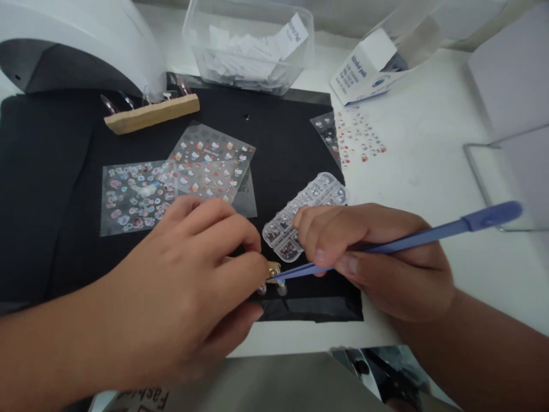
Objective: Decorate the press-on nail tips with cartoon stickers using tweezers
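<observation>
My left hand (193, 280) is closed around a small gold-tan piece (274, 267), mostly hidden by the fingers. Clear, shiny nail tips (281, 288) hang below its visible end. My right hand (377, 257) grips blue-purple tweezers (412, 241), which slant down to the left. Their thin points meet the piece beside my left fingertips; whether they pinch anything is too small to tell. Just behind my right fingers lies a clear compartment case (281, 220) with tiny gems, partly covered by that hand.
Sticker sheets (210, 163) lie on the black mat (283, 143). Behind them are a tan strip (152, 114) with nail tips, a white domed device (107, 40), a clear bin (257, 80) of packets and an alcohol pad box (364, 68). A metal stand (478, 171) is right.
</observation>
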A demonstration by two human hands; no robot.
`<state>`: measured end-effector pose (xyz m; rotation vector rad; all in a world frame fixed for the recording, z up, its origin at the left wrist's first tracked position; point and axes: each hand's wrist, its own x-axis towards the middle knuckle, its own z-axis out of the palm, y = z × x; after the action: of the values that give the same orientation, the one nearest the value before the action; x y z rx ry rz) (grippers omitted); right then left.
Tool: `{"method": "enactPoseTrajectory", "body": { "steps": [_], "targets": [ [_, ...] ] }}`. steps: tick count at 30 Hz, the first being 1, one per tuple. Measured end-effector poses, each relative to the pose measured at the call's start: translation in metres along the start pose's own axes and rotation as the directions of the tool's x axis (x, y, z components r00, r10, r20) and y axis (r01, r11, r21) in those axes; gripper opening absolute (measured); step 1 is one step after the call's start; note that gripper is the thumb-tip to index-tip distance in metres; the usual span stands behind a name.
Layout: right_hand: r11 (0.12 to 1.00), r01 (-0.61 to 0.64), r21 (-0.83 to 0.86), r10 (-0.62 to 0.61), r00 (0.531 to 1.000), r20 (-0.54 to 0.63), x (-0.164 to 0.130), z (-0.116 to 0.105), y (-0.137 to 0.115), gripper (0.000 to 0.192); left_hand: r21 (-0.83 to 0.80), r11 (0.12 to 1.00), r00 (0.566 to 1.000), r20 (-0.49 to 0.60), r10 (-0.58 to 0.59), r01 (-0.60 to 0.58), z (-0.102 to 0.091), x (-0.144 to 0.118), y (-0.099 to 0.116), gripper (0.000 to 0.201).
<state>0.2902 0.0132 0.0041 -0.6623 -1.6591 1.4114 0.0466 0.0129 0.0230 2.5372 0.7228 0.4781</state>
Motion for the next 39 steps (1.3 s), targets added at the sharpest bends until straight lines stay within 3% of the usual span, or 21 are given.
{"method": "enactPoseTrajectory", "body": {
  "steps": [5,21,29,39],
  "targets": [
    [1.0,0.007,-0.013,-0.007,1.0,0.0,0.0,0.0,0.0,0.017,-0.021,0.997,0.997,0.019,0.071,-0.071,-0.003,0.0,0.0,0.013],
    [1.0,0.0,0.003,0.0,1.0,-0.028,-0.002,-0.002,0.001,0.012,-0.062,0.997,0.999,0.011,0.038,-0.037,0.0,-0.001,0.001,0.015],
    [0.995,-0.011,0.099,0.028,0.985,-0.173,-0.001,-0.004,-0.003,0.009,-0.059,0.998,0.999,-0.01,0.037,-0.037,0.002,0.001,-0.001,0.018],
    [0.984,0.086,0.154,-0.052,0.977,-0.209,0.007,-0.016,-0.004,0.008,-0.043,0.998,0.998,0.036,0.053,-0.052,0.003,0.003,0.0,0.023]
  ]
}}
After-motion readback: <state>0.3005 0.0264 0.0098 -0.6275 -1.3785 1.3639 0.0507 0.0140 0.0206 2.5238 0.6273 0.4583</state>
